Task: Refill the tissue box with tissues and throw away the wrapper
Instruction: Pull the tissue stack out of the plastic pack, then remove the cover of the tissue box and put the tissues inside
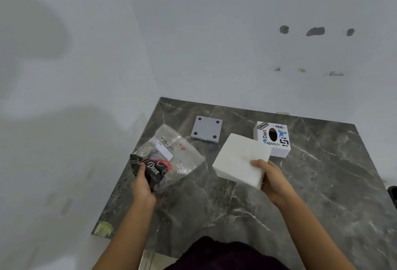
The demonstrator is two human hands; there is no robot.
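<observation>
My left hand (142, 186) grips a clear plastic wrapper (169, 153) with a black printed end, held above the left part of the table. A white stack of tissues (238, 160) is held by my right hand (271, 180) at its near right corner, tilted above the table. Behind the stack stands the white tissue box (277, 140) covered in stickers, with a dark oval opening facing up. The box's grey square base plate (206, 129), with a dark pad at each corner, lies apart from it to the left.
The dark marbled table (300, 194) meets white walls at the back and left. Its left edge runs just under the wrapper. A greenish tape patch (104, 227) marks the near left corner. A dark object (393, 194) shows at the right edge.
</observation>
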